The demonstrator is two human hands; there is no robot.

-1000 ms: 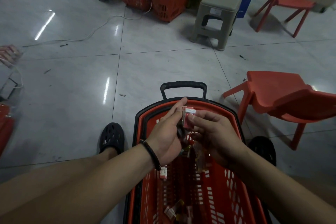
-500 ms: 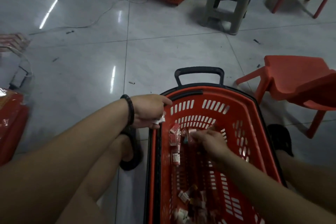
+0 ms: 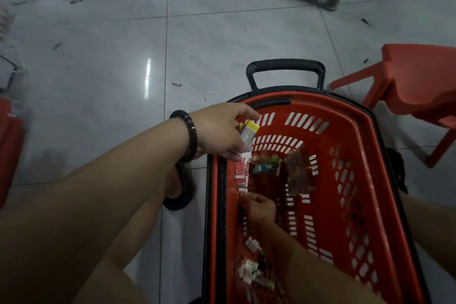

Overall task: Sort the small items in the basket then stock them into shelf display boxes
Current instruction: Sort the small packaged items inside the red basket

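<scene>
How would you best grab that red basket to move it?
By the black handle at the basket's far end, reaching from above: it is a loop standing clear of the rim, with a gap for fingers.

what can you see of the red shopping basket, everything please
The red shopping basket is slotted plastic, long and deep, with a dark rim band and a black pull handle raised at its far end. It stands on the grey tiled floor. Small wrapped packets lie scattered on its bottom, a brown bundle farther in. The right hand reaches inside it; the left hand holds a yellow-topped box over its left rim.
</scene>
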